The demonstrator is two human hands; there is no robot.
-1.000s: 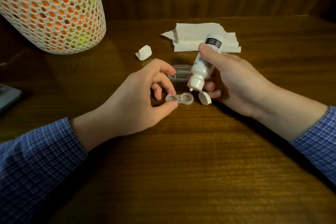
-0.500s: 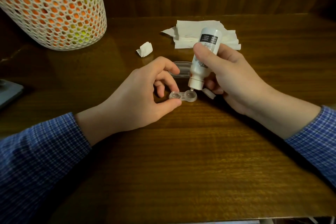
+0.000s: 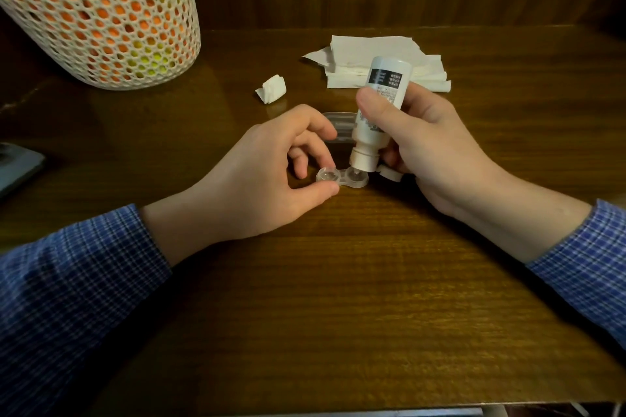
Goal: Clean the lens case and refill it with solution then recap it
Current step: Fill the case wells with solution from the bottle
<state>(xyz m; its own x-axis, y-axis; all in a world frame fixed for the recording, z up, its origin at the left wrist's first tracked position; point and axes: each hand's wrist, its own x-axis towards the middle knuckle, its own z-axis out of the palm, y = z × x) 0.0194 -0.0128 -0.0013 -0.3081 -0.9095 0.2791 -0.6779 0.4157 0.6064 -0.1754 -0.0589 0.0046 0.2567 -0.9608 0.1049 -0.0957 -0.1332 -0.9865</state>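
Refill step: right hand (image 3: 430, 145) fingers clamp inverted white solution bottle (image 3: 376, 115) over clear twin-well lens case (image 3: 342, 178); left hand (image 3: 271, 169) fingers pinch case's far-side well; next likely other well, then recapping.

I see a white mesh basket (image 3: 98, 13) at the far left of the wooden surface (image 3: 338, 298), showing orange and yellow-green through its holes. Right of the basket lies a small crumpled paper scrap (image 3: 271, 89); farther right, a stack of white tissues (image 3: 366, 61). Below the basket, a dark flat object (image 3: 17, 167) meets the frame's left edge.
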